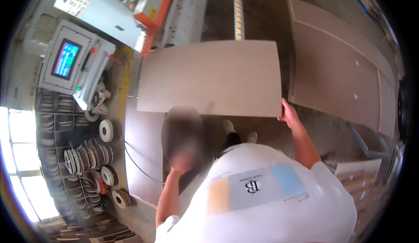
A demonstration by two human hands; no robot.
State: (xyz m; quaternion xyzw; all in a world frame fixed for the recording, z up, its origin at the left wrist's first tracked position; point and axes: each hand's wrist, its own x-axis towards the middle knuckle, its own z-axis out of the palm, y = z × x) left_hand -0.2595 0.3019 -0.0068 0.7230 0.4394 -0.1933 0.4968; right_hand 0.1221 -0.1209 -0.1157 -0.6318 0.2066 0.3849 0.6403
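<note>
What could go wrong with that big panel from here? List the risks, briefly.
1. The right hand grips the panel only at a near corner. The left hand is blurred, so its hold is unclear, and the wide panel might tip or slip.
2. The panel's far edge is close to the machine and the stacked boards, so swinging it could knock a corner.
3. A cable trails near the person's feet and could trip them.

Head-worn fisheye, looking steeply down, close
</note>
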